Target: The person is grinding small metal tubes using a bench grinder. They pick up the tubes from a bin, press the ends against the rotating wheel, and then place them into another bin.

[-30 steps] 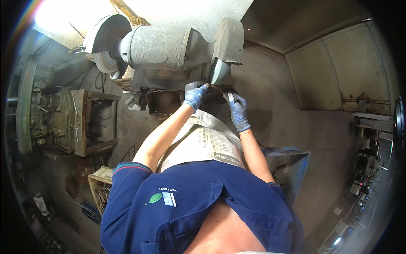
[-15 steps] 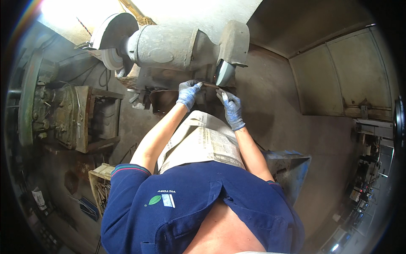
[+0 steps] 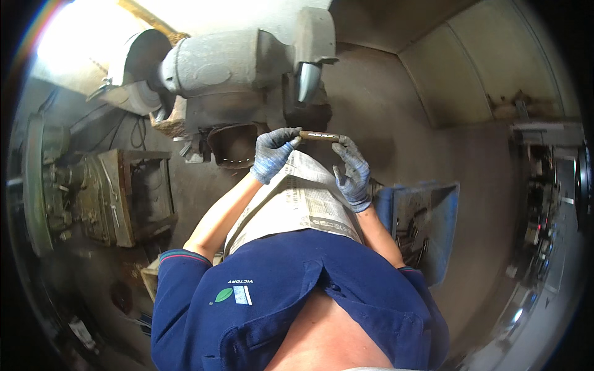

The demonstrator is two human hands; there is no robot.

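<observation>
Before the bench grinder (image 3: pixel 216 62), left hand (image 3: pixel 271 153) pinches a narrow bar (image 3: pixel 320 136); loosely spread right hand (image 3: pixel 354 176) touches its end. Likely inspection; turning it needs steadiness.

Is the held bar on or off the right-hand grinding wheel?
Off. The bar, gripped by the left hand, shows a visible gap from the wheel.

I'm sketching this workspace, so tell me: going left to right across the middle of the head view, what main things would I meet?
Machine on a stand → rusty open container → left hand → slim brown piece → right hand → blue bin.
</observation>
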